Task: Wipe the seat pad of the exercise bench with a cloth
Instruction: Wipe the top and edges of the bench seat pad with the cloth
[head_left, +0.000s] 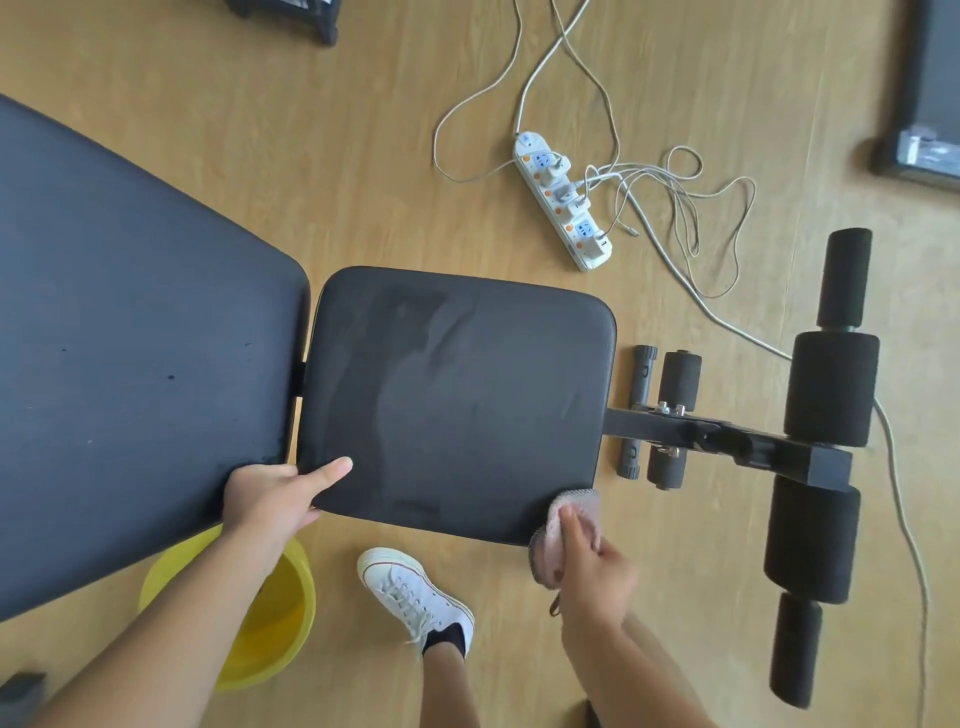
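Observation:
The black seat pad (462, 400) of the exercise bench fills the middle of the view, with damp streaks across its top. My left hand (275, 496) grips its near left corner, thumb lying on the pad and fingers underneath. My right hand (595, 571) holds a pink cloth (558, 535) pressed against the pad's near right corner and side edge. The larger black back pad (130, 353) lies to the left, separated by a narrow gap.
A yellow bucket (291, 649) with water stands on the wooden floor under my left arm. My white sneaker (415, 597) is planted between my arms. Black foam leg rollers (826, 395) sit on the frame at right. A white power strip (563, 200) with tangled cables lies beyond the seat.

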